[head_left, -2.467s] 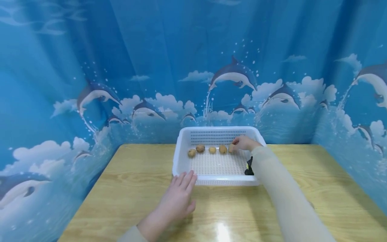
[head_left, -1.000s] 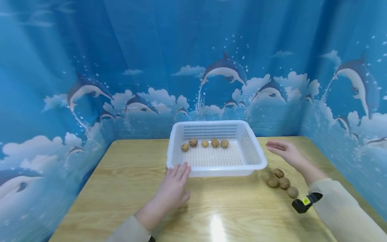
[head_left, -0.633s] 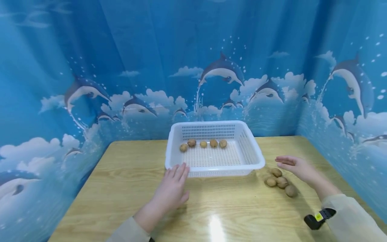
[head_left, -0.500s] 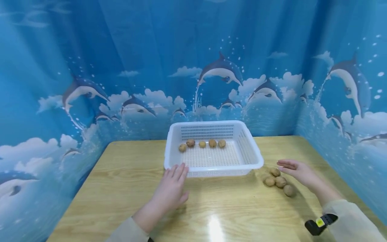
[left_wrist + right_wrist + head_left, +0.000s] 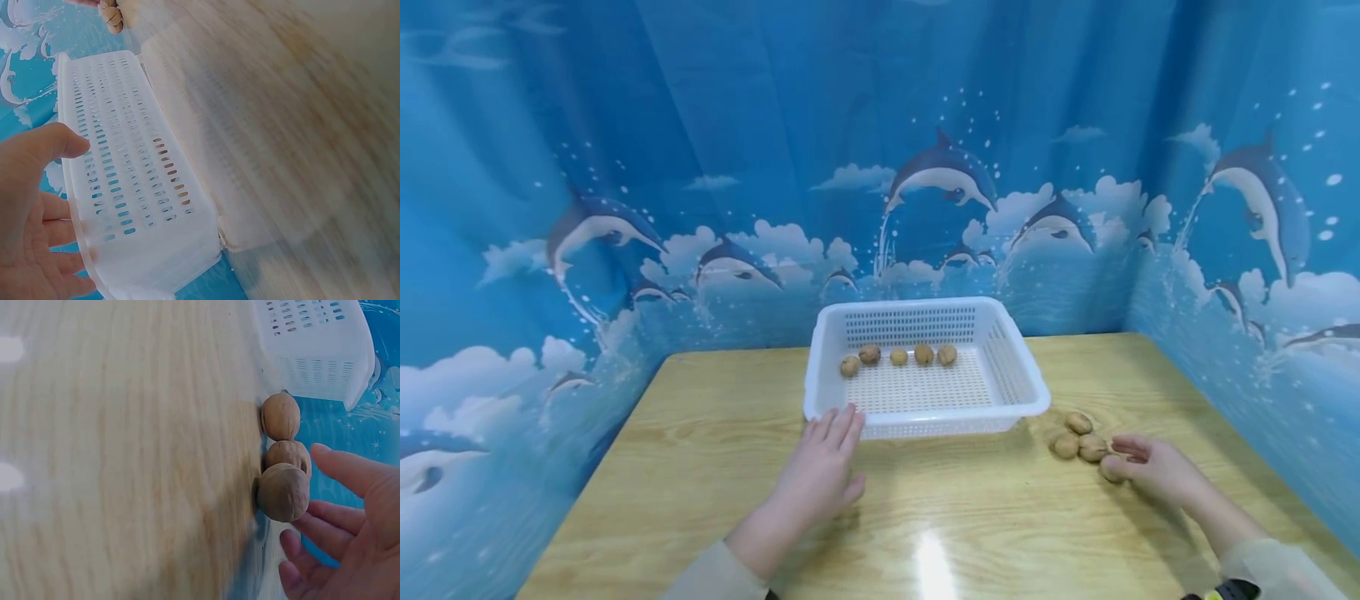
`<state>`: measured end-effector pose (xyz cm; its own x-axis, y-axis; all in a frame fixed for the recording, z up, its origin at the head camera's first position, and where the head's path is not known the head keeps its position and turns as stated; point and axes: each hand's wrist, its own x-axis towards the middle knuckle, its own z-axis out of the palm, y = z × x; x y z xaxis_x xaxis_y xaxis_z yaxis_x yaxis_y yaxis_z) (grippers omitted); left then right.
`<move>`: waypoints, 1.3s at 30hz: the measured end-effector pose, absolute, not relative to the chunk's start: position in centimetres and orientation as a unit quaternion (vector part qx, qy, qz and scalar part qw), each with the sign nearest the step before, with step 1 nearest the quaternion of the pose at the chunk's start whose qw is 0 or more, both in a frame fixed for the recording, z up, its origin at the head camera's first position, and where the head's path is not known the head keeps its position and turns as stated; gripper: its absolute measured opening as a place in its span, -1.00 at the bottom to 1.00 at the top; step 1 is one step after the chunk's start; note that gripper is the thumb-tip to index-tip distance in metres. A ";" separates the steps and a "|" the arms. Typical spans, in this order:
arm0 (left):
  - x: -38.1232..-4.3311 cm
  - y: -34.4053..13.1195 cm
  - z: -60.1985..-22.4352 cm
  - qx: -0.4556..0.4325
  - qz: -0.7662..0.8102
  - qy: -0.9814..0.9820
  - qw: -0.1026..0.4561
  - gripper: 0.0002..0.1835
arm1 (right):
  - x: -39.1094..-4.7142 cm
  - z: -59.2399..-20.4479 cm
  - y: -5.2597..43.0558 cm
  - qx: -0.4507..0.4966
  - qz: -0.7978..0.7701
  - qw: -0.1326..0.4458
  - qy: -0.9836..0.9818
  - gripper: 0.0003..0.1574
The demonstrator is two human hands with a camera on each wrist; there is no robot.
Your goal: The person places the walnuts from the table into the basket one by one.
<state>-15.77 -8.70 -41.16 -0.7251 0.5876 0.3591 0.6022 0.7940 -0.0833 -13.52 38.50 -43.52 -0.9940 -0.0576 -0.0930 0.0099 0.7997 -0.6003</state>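
My left hand (image 5: 822, 471) lies with straight fingers at the front-left rim of the white plastic basket (image 5: 955, 414). In the left wrist view, its thumb and fingers (image 5: 59, 231) are at the basket's rim. My right hand (image 5: 1161, 471) is low over the table beside the nearest loose walnut (image 5: 1112, 468). Seen from the right wrist, the thumb (image 5: 347, 469) and fingers are spread apart around that walnut (image 5: 284, 492), not closed on it. Other loose walnuts (image 5: 1092, 448) sit just left of it. Inside the basket, several walnuts (image 5: 923, 355) form a row towards the back.
The wooden table (image 5: 715, 433) reaches back to a blue curtain (image 5: 820, 150) printed with dolphins. The basket stands at the table's back middle, close to the curtain. The loose walnuts are off its front-right corner.
My right hand has left the basket, where one more walnut now lies at the row's right end, and has moved right and down to the loose walnuts. The left hand stays at the rim.
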 end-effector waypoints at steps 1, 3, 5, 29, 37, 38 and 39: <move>-15.8 -8.7 -41.2 -0.319 -0.019 -0.929 0.185 -0.12 | -13.5 -43.6 38.6 -0.009 -0.309 0.058 0.949 -0.16; -15.7 -8.7 -41.2 -0.318 -0.016 -0.931 0.181 -0.12 | -13.4 -43.7 38.6 0.001 -0.294 0.066 0.953 -0.16; -15.7 -8.6 -41.2 -0.316 -0.014 -0.931 0.180 -0.12 | -13.4 -43.6 38.5 0.011 -0.288 0.077 0.955 -0.16; -15.8 -8.6 -41.3 -0.315 -0.017 -0.932 0.177 -0.10 | -13.2 -40.4 37.0 -0.001 -0.387 -0.017 0.922 -0.18; -15.7 -8.7 -41.2 -0.313 -0.023 -0.932 0.179 -0.11 | -14.3 -38.8 35.3 0.003 -0.403 0.003 0.915 -0.06; -15.7 -8.7 -41.2 -0.313 -0.022 -0.932 0.179 -0.11 | -14.4 -38.5 35.1 0.000 -0.405 0.002 0.915 -0.06; -15.7 -8.6 -41.2 -0.313 -0.023 -0.932 0.178 -0.11 | -14.5 -38.4 35.0 -0.005 -0.409 0.002 0.913 -0.07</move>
<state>-15.73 -8.64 -41.19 -0.7401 0.5765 0.3463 0.5926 0.8025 -0.0694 -14.53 34.96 -38.35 -1.0000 -0.0096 0.0010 -0.0071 0.6661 -0.7458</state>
